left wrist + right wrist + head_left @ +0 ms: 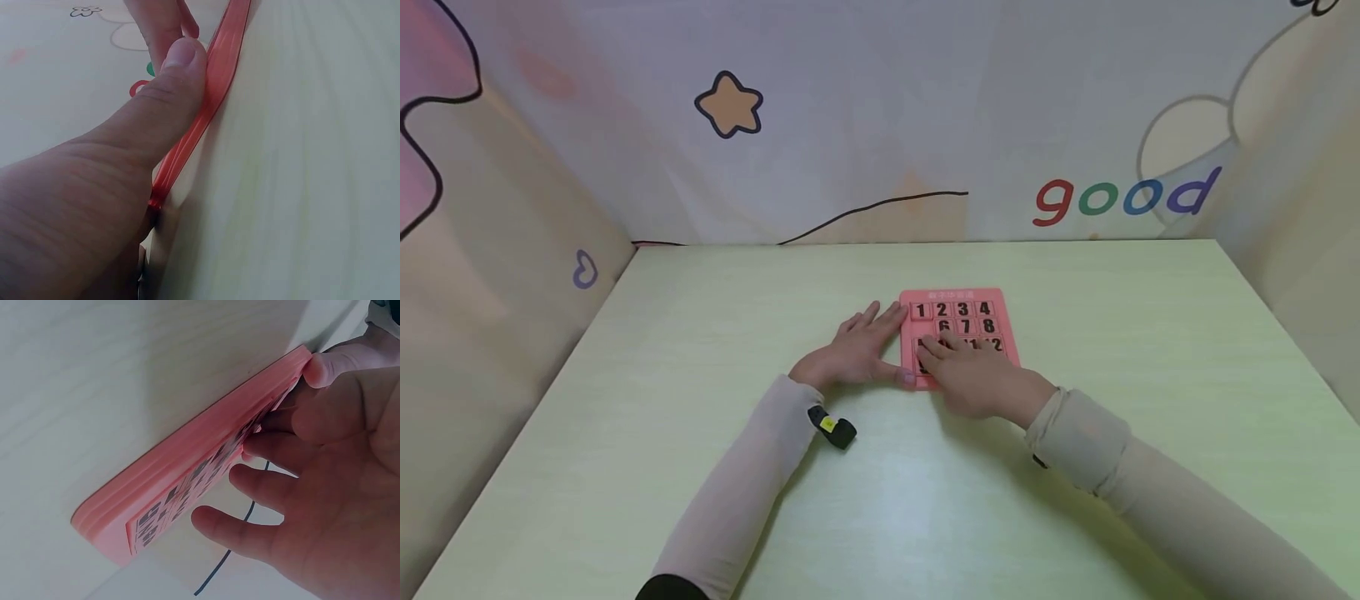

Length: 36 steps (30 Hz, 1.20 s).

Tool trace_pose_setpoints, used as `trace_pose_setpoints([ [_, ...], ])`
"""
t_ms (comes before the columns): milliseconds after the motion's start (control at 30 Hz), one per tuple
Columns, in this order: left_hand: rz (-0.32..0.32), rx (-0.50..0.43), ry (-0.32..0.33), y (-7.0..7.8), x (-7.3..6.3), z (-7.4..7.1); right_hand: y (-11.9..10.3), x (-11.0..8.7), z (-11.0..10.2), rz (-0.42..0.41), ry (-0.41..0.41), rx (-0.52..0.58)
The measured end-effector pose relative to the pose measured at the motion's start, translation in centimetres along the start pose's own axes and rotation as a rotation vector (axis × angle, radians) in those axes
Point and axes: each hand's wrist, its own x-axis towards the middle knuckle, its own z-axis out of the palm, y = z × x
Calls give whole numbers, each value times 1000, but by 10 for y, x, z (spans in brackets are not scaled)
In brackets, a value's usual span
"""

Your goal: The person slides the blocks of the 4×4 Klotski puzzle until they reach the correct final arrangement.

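Observation:
A pink number slide puzzle [951,295] lies on the table, its top row reading 1, 2, 3, 4. Left of the 6 tile shows a bare pink slot. My left hand [857,354] is spread along the puzzle's left side, fingertips at the upper edge and thumb [181,75] against the lower left corner. Over the lower rows reaches my right hand [977,379], its fingertips touching the tiles on the left and covering several numbers. From the right wrist view, the right fingers [262,487] look fairly straight and spread above the puzzle's face.
The pale green tabletop [700,333] runs back to a printed fabric wall [865,108] with a star and the word "good". Fabric side walls [497,333] stand left and right. A black strap with a yellow tag [831,425] sits at the left cuff.

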Motion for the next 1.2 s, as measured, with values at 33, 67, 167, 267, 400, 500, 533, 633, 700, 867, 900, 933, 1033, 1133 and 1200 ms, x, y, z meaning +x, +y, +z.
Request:
trace_pose_setpoints([
  [33, -1, -3, 0, 0, 0, 0, 0, 0, 1, 2, 0, -3],
  [67, -3, -7, 0, 0, -1, 0, 0, 0, 1, 1, 3, -6],
  [167, -3, -15, 3, 1, -2, -1, 0, 1, 1, 8, 4, 3],
  [267, 0, -20, 1, 1, -2, -1, 0, 4, -1, 25, 0, 22],
  [400, 4, -14, -6, 2, -1, -1, 5, 10, -2, 40, 16, 33],
  [500, 6, -10, -7, 2, -1, -1, 10, 16, -3, 38, 44, 38],
  [533, 7, -12, -8, 1, -1, -1, 12, 18, -3, 41, 49, 45],
  [633, 4, -18, -11, 1, -1, -1, 16, 24, -3, 43, 57, 62],
  [700, 4, -16, -14, 0, -1, -1, 17, 24, -2, 48, 53, 69],
  [867, 8, 6, -15, -1, 0, 0, 16, 16, 3, 39, 67, 62],
  [900, 7, 8, -15, -1, 1, 0, 15, 12, 4, 31, 69, 54],
  [933, 5, 8, -15, -1, 1, 1, 15, 8, 6, 20, 70, 40],
  [1033, 5, 14, -10, 0, 1, 1, 11, -4, 10, -6, 63, 9],
  [1133, 4, 16, -1, 1, 1, 1, 5, -14, 13, -22, 54, 1],
  [1200, 1, 9, 4, 1, 0, 2, 2, -19, 15, -34, 54, 7],
])
